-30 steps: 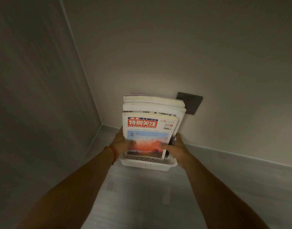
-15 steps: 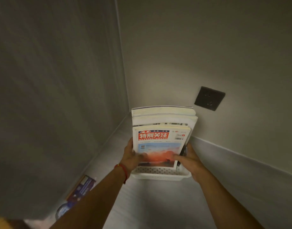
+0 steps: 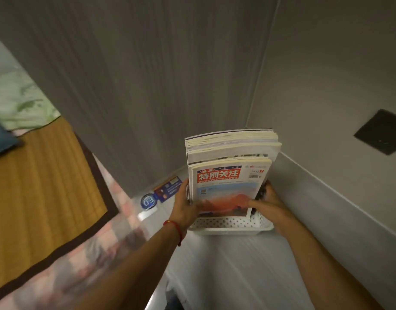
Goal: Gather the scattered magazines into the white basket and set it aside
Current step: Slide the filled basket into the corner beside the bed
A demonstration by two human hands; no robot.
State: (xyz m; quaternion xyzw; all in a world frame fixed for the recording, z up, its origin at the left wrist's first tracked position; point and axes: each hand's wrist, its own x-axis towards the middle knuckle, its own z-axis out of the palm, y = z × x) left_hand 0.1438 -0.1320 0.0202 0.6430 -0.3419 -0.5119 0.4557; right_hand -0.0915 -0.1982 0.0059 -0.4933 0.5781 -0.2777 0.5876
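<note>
A white perforated basket sits low in the corner where two grey walls meet. Several magazines stand upright in it, the front one with a red title banner and an orange landscape cover. My left hand grips the basket's left end, thumb across the front cover. My right hand grips the right end, thumb on the cover too. A red cord circles my left wrist.
A blue booklet and a round blue object lie against the left wall. A bed with a bamboo mat and pink checked sheet fills the left. A dark wall socket is on the right wall.
The basket with magazines has moved right and lower in view, closer to the corner, still held by both hands. My view has swung left, bringing the bed and mat into sight.
</note>
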